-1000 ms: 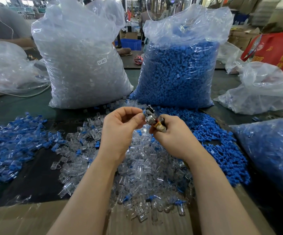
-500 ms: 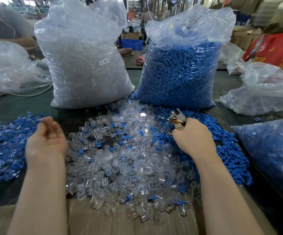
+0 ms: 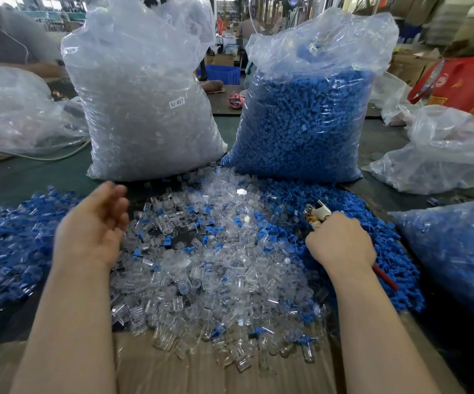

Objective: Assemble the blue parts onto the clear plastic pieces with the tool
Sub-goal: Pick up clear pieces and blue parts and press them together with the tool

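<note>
While right hand [image 3: 341,243] grips tool [image 3: 319,213], left hand [image 3: 94,226] spread, dark table [image 3: 17,177], cluttered workshop

**A dark green table loaded with bags and loose parts**

The things are carried by a dark green table [image 3: 25,177]. At its near edge a sheet of brown cardboard [image 3: 173,371] is laid. A heap of clear plastic pieces [image 3: 201,265] is spread over the middle, partly on the cardboard, with some blue parts mixed in. Loose blue parts [image 3: 386,265] are piled just right of it, touching it. A pile of assembled blue-and-clear pieces [image 3: 5,245] is seen on the left. Behind, a large bag of clear pieces [image 3: 145,109] and a large bag of blue parts [image 3: 301,118] are stood upright, side by side. More plastic bags [image 3: 443,155] are placed on the right.
</note>
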A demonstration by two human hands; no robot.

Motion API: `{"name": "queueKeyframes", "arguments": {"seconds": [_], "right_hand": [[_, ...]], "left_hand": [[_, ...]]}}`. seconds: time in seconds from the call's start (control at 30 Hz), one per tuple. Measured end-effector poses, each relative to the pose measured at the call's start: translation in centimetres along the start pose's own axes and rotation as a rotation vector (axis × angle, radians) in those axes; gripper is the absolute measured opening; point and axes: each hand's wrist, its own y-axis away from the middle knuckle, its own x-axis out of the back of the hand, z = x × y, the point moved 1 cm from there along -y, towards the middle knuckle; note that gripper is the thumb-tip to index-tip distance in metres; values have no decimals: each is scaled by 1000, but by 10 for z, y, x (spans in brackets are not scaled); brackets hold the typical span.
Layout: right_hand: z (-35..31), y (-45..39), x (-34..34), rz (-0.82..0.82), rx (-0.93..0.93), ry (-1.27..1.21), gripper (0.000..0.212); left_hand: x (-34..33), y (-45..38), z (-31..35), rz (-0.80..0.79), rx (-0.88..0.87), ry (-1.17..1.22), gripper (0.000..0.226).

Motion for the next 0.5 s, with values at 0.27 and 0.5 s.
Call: {"name": "queueKeyframes", "arguments": {"seconds": [0.27,0.5], "right_hand": [[-3,-2,-1,8,62,-21,21],[-4,-3,-2,0,83,-14,21]], "left_hand": [[-47,22,-37,-410,-155,-1221,12],[-61,26,-57,-508,-306,-1543,29]]}}
